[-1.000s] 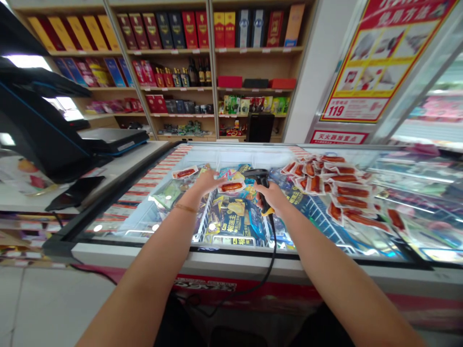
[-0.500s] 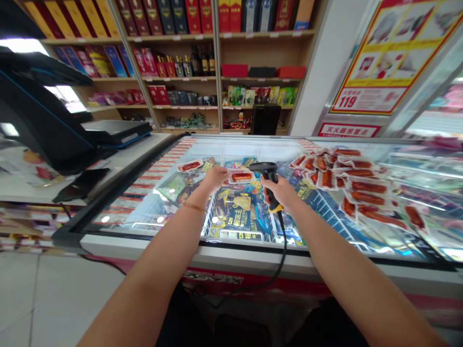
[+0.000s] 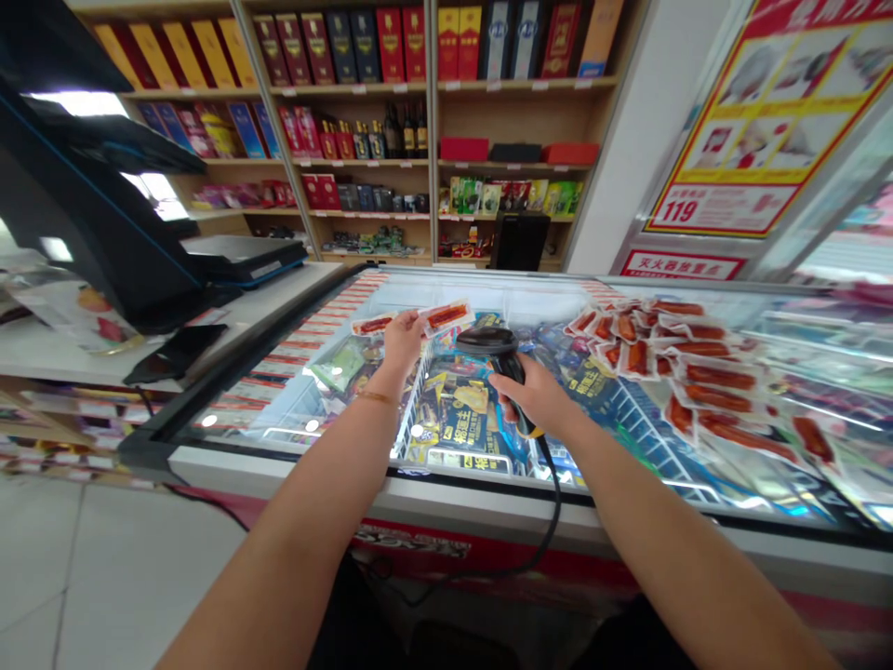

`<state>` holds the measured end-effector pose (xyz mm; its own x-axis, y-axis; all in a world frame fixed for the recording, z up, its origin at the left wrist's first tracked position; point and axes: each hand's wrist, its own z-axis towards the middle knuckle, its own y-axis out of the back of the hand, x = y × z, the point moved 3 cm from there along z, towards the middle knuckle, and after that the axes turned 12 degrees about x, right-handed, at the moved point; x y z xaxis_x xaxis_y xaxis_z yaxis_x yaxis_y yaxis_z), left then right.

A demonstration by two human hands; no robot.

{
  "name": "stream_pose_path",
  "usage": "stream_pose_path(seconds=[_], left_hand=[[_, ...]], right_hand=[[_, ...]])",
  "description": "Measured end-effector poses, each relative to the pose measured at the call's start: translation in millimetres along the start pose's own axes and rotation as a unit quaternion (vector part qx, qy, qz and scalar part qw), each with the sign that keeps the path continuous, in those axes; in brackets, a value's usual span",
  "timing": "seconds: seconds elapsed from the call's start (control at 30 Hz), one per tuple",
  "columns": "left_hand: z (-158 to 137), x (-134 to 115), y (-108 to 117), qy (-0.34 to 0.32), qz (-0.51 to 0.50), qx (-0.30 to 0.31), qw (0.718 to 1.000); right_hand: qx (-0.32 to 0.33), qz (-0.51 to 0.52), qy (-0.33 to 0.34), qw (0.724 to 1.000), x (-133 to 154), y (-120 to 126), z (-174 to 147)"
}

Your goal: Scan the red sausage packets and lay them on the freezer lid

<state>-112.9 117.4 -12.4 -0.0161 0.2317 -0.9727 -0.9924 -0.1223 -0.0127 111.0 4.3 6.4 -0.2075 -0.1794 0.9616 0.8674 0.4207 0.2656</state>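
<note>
Two holds at once: pinching a sealed sausage pack (image 3: pixel 448 316) by its left end, left hand (image 3: pixel 403 344) closed on it; gripping a black scanner (image 3: pixel 486 341) just beside it, right hand (image 3: pixel 530 398) wrapped round the handle; below, a glass-topped freezer (image 3: pixel 258 472); farther right, heaped sausage packs (image 3: pixel 712 375); behind, shelves (image 3: pixel 516 85) of boxes (image 3: pixel 364 45).

Held a sausage pack (image 3: pixel 446 317) by its left end with the left fingers (image 3: pixel 414 323) above a glass-topped chest freezer (image 3: pixel 460 502). Gripped a black barcode scanner (image 3: pixel 489 341) in the right fingers (image 3: pixel 508 389), near the pack, trailing a cord (image 3: pixel 556 493). Had another pack (image 3: pixel 368 327) just left of the left fingers, a heap of packs (image 3: pixel 720 374) at right and a scale (image 3: pixel 244 256) on a tabletop (image 3: pixel 90 363) at left. Faced wooden shelves (image 3: pixel 502 113) of boxes (image 3: pixel 341 48) beyond.
</note>
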Motion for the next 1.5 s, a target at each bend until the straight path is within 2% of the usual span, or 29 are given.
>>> stream_pose_path(seconds=[0.5,0.63,0.77,0.83,0.9,1.0,1.1,1.27,1.33,1.43,1.5], left_hand=[[-1,-4,-2,-0.007,-0.040,-0.002,0.999],[1,1,1,-0.012,-0.007,0.002,1.000],[-6,3,0,-0.034,0.083,-0.026,0.996],[-11,3,-6,-0.032,0.103,-0.038,0.993],[-14,1,-18,-0.012,0.079,-0.028,0.996],[-14,-4,-47,0.022,0.016,0.012,1.000],[-10,-14,-88,0.035,-0.006,0.054,0.998],[-4,-29,-184,0.038,-0.002,0.095,0.995],[-4,-31,-226,0.067,-0.012,0.117,0.991],[-5,-31,-278,0.104,-0.038,0.142,0.984],[-5,-31,-301,0.106,-0.039,0.188,0.976]], right_hand=[[0.020,0.012,0.006,1.000,6,-1,-5],[0.013,0.012,0.008,1.000,4,1,-4],[-0.003,0.038,0.013,0.999,4,4,-1],[-0.024,0.063,0.005,0.998,3,7,0],[-0.049,0.083,-0.009,0.995,2,15,0],[-0.091,0.082,-0.018,0.992,1,38,-7],[-0.150,0.058,-0.022,0.987,1,78,-26],[-0.255,0.032,-0.048,0.965,3,152,-70],[-0.283,0.039,-0.054,0.957,3,175,-83],[-0.305,0.062,-0.048,0.949,-1,194,-93],[-0.308,0.068,-0.038,0.948,-3,198,-94]])
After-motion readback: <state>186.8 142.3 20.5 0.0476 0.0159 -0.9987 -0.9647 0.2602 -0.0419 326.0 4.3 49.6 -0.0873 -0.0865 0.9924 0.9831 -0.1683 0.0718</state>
